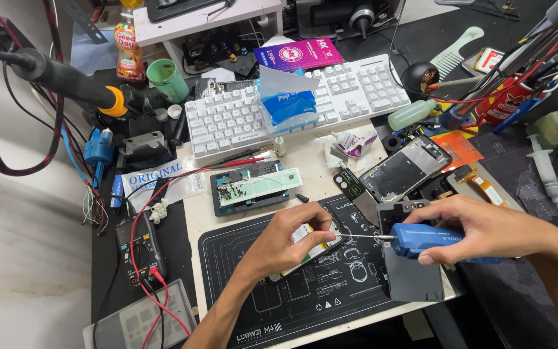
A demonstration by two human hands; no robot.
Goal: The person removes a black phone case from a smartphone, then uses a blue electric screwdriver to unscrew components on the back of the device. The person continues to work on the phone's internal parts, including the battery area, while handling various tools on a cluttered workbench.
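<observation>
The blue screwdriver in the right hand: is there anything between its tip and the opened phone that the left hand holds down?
Nothing visible. The blue screwdriver in the right hand points its thin shaft across bare mat straight at the opened phone, meeting it beside the left hand fingers.

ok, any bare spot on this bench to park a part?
Two. The black mat is bare toward its near edge, below the left hand on the opened phone. A pale strip of table runs beside the multimeter. Crowded: the keyboard and the tools beyond the right hand with its blue screwdriver.
</observation>
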